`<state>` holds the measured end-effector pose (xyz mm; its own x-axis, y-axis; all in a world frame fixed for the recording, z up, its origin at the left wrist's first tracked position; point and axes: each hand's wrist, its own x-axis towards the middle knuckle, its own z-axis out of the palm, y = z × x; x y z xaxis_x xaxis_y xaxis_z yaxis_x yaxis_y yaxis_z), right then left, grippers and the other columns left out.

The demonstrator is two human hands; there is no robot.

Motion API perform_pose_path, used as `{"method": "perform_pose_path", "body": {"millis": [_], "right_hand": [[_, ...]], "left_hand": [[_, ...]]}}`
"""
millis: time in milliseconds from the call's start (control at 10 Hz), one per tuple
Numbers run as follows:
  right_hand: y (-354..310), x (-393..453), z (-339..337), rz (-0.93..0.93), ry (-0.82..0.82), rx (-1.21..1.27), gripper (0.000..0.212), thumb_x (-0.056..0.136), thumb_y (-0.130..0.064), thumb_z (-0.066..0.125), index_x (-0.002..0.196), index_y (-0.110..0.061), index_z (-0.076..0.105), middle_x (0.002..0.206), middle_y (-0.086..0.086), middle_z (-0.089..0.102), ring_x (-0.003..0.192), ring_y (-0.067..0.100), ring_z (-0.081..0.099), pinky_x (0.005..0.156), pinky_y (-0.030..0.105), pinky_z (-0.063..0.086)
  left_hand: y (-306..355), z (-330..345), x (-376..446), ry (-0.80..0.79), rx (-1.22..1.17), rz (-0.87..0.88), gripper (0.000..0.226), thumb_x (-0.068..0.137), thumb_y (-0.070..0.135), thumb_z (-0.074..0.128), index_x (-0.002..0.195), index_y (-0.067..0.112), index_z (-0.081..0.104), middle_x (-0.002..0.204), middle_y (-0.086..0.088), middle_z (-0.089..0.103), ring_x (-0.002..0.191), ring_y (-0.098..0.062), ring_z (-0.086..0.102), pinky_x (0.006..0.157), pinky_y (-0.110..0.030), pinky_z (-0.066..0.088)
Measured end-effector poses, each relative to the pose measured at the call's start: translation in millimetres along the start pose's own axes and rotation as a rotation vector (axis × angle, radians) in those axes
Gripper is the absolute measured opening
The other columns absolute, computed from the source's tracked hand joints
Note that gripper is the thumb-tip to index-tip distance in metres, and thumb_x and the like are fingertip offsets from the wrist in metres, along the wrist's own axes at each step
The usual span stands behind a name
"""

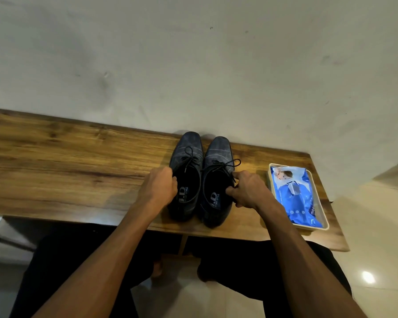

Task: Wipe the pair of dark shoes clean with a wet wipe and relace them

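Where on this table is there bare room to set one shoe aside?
The wide stretch of table left of the left shoe is bare. Crowded: the narrow strip between the right shoe and the tray holding the wipes pack.

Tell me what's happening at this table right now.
A person has a pair of dark shoes side by side on the wooden table, toes toward the wall. The left hand grips the left shoe, the right hand grips the right shoe. Both are laced. The wet wipe pack lies untouched in a tray.
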<state>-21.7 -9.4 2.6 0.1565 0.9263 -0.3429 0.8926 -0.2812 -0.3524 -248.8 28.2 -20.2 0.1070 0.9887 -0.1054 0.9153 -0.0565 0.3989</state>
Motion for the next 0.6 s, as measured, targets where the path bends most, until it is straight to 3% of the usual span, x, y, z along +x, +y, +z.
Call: {"method": "perform_pose_path", "body": {"millis": [100, 200, 300, 400, 500, 600], "right_hand": [[-2, -2, 1, 0.026, 0.018, -0.067, 0.047, 0.096, -0.034, 0.063, 0.138, -0.014, 0.055, 0.114, 0.015, 0.071, 0.101, 0.033, 0.069, 0.089, 0.046, 0.058], [-12, -15, 5, 0.003, 0.167, -0.155, 0.047, 0.101, -0.042, 0.055, 0.141, -0.018, 0.049, 0.129, 0.013, 0.064, 0.116, 0.035, 0.061, 0.092, 0.044, 0.052], [-28, -36, 18, -0.096, 0.334, -0.156, 0.058, 0.106, -0.048, 0.041, 0.153, -0.014, 0.035, 0.151, 0.013, 0.047, 0.135, 0.033, 0.049, 0.105, 0.046, 0.045], [-37, -48, 40, -0.13, 0.239, -0.208, 0.068, 0.108, -0.051, 0.03, 0.162, -0.013, 0.014, 0.17, 0.011, 0.014, 0.156, 0.029, 0.017, 0.123, 0.048, 0.026], [-40, -53, 47, -0.135, 0.226, -0.201, 0.069, 0.108, -0.051, 0.026, 0.163, -0.014, 0.007, 0.172, 0.01, 0.001, 0.159, 0.027, -0.001, 0.127, 0.047, 0.011], [-46, -69, 39, -0.188, 0.332, -0.173, 0.065, 0.108, -0.05, 0.022, 0.163, -0.018, 0.012, 0.172, 0.006, 0.001, 0.159, 0.023, -0.005, 0.128, 0.044, 0.004]], "left_hand": [[1, 1, -3, 0.012, -0.022, 0.011, 0.026, 0.102, 0.026, 0.05, 0.109, 0.004, 0.063, 0.082, -0.007, 0.057, 0.068, -0.021, 0.052, 0.06, -0.033, 0.039], [2, 5, -12, 0.029, -0.046, 0.084, 0.05, 0.104, 0.028, 0.042, 0.146, 0.0, 0.038, 0.129, -0.021, 0.059, 0.115, -0.034, 0.059, 0.083, -0.036, 0.049], [3, 12, -24, 0.078, 0.011, 0.242, 0.066, 0.106, 0.032, 0.03, 0.157, 0.001, 0.003, 0.165, -0.021, 0.005, 0.154, -0.033, 0.006, 0.125, -0.042, 0.015], [3, 19, -40, 0.074, 0.154, 0.406, 0.069, 0.101, 0.041, 0.008, 0.157, 0.004, -0.002, 0.165, -0.016, -0.012, 0.153, -0.028, -0.015, 0.125, -0.041, -0.005], [2, 24, -51, 0.087, 0.2, 0.453, 0.072, 0.096, 0.04, 0.003, 0.157, 0.002, 0.003, 0.166, -0.017, -0.007, 0.153, -0.028, -0.014, 0.124, -0.042, -0.007], [14, 7, -66, 0.142, 0.156, 0.459, 0.067, 0.099, 0.037, 0.009, 0.157, 0.003, 0.003, 0.165, -0.014, -0.008, 0.153, -0.026, -0.013, 0.123, -0.042, -0.003]]}}
